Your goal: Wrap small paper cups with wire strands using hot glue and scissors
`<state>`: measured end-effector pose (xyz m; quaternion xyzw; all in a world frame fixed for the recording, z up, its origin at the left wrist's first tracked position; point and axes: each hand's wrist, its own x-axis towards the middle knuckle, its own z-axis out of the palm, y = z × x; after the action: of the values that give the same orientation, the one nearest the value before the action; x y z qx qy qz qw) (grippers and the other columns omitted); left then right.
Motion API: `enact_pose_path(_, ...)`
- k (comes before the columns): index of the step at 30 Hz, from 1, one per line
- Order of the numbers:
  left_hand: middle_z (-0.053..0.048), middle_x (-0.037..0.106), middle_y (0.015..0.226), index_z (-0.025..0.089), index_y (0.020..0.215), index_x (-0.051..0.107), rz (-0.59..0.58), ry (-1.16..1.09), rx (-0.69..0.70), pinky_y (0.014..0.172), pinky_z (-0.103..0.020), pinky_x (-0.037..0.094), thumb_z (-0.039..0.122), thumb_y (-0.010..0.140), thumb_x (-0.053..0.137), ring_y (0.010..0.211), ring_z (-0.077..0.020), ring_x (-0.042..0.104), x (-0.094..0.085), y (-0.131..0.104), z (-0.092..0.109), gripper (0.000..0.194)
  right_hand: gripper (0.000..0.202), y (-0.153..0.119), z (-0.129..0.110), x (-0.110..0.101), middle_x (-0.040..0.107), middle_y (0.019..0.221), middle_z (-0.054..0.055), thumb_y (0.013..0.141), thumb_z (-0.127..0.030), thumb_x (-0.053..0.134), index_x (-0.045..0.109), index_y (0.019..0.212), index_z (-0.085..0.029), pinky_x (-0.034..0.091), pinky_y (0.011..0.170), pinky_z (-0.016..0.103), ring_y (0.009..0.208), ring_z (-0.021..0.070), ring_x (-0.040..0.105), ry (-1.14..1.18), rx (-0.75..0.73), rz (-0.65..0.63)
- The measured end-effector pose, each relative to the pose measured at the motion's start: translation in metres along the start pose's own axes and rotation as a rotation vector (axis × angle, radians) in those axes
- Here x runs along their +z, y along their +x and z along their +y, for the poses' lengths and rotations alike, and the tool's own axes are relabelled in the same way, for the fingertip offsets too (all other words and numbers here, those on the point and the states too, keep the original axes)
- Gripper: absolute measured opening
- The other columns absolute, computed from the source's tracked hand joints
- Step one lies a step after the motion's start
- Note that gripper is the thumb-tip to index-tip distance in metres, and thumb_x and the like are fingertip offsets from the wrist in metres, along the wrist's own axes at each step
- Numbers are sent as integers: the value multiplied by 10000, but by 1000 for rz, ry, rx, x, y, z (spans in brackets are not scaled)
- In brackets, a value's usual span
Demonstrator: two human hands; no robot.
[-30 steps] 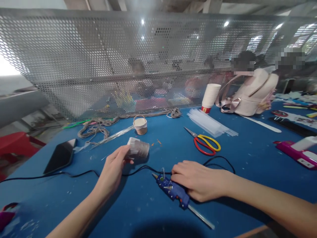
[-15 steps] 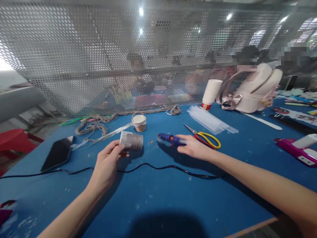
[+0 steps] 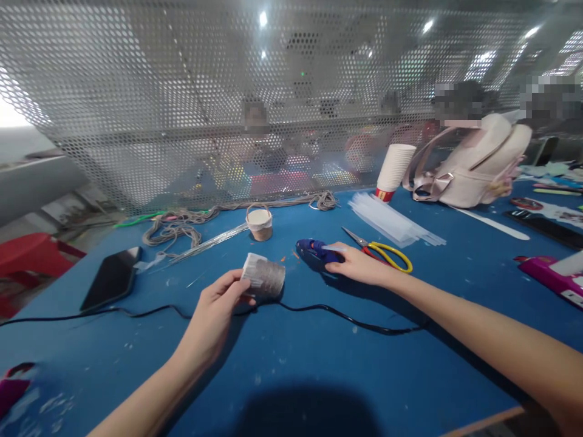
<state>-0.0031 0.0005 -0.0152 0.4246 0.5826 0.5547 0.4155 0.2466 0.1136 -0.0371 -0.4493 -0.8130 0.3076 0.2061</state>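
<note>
My left hand (image 3: 217, 312) grips a paper cup (image 3: 268, 279) by its white end, fingers and thumb on either side. Grey cord is wound round the rest of the cup, which is tilted on its side just over the blue table (image 3: 291, 358). My right hand (image 3: 357, 264) is closed on a blue hot glue gun (image 3: 314, 247), which lies low at the table top with a clear glue stick at its back. Scissors (image 3: 387, 252) with yellow and red handles lie just beyond that hand. A small lidded bucket (image 3: 259, 224) with a handle stands behind the cup.
A black cable (image 3: 337, 314) crosses the table. To the left lie a phone (image 3: 112, 279), wire strips (image 3: 209, 244) and grey cord (image 3: 170, 227). Glue sticks (image 3: 392, 220), stacked paper cups (image 3: 396, 167) and a backpack (image 3: 473, 161) are at back right, by a perforated metal screen (image 3: 182, 109).
My left hand has brought the cup to the right and slightly nearer me, tilting it more. The glue gun has come down onto or close to the table, still in my right hand.
</note>
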Motion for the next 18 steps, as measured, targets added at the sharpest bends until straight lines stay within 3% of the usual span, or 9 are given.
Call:
enact_pose_path(2, -53, 660, 794, 167, 702, 722, -10, -6, -23, 590, -260, 474, 314, 668, 667, 670, -166, 536, 1, -3, 1, 160, 354, -10, 10, -14, 610, 1173, 95, 830, -206, 455, 591, 1155, -174, 447, 894, 354, 1018, 215, 585, -53, -4, 48)
enact_pose_path(4, -53, 660, 786, 163, 710, 722, -15, -11, -36, 599, -270, 477, 296, 663, 659, 668, -168, 541, 2, -5, 1, 155, 350, -19, 24, -26, 603, 1196, 90, 871, -200, 391, 580, 1165, -186, 451, 920, 340, 1064, 211, 578, -413, -25, 177)
enact_pose_path(5, -52, 661, 779, 163, 718, 723, -19, -11, -38, 605, -273, 477, 295, 661, 661, 670, -170, 545, 3, -6, 1, 157, 337, -23, 32, -30, 603, 1182, 124, 861, -187, 406, 592, 1139, -151, 434, 947, 377, 1087, 245, 562, -482, -12, 200)
enact_pose_path(7, -47, 662, 766, 167, 740, 724, -28, -5, -34, 618, -273, 475, 302, 663, 671, 683, -172, 552, 4, -7, 1, 164, 303, -27, 45, -34, 626, 1098, 173, 837, -147, 422, 626, 1056, -101, 437, 929, 437, 1041, 297, 572, -562, 8, 200)
enact_pose_path(10, -47, 668, 765, 169, 768, 727, -32, 25, -25, 620, -268, 468, 315, 675, 677, 687, -172, 554, 5, -9, -1, 180, 247, -30, 55, -32, 647, 1009, 154, 841, -134, 445, 653, 973, -124, 454, 900, 420, 969, 288, 590, -640, 10, 169)
enact_pose_path(18, -36, 667, 763, 181, 729, 715, -41, 181, 87, 648, -272, 456, 343, 704, 649, 703, -183, 549, 6, -13, 1, 177, 229, -33, 52, -33, 633, 965, 175, 876, -258, 494, 652, 976, -127, 474, 689, 338, 851, 280, 639, -742, 164, 157)
